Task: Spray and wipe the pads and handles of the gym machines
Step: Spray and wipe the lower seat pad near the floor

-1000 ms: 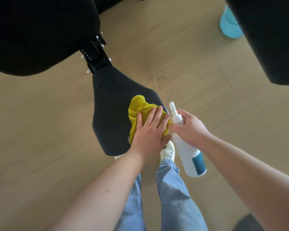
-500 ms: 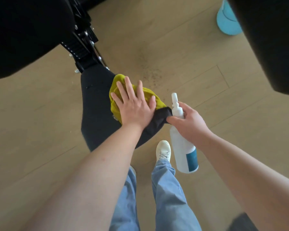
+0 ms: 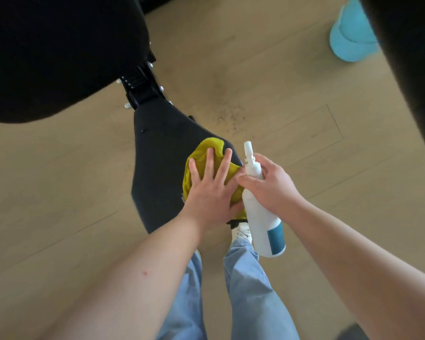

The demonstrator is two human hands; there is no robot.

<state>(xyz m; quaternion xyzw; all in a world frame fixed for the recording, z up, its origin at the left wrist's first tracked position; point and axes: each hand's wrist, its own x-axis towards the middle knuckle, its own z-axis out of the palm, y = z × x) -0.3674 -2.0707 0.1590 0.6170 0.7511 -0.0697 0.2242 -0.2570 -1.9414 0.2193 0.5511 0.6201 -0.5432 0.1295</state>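
The left hand (image 3: 210,193) lay flat, fingers spread, pressing the yellow cloth (image 3: 207,153) onto the black seat pad (image 3: 157,155) near its 4 o'clock edge. At the cloth's 3 o'clock, the right hand (image 3: 272,185) gripped the white spray bottle (image 3: 261,219) by its neck, nozzle toward 12 o'clock
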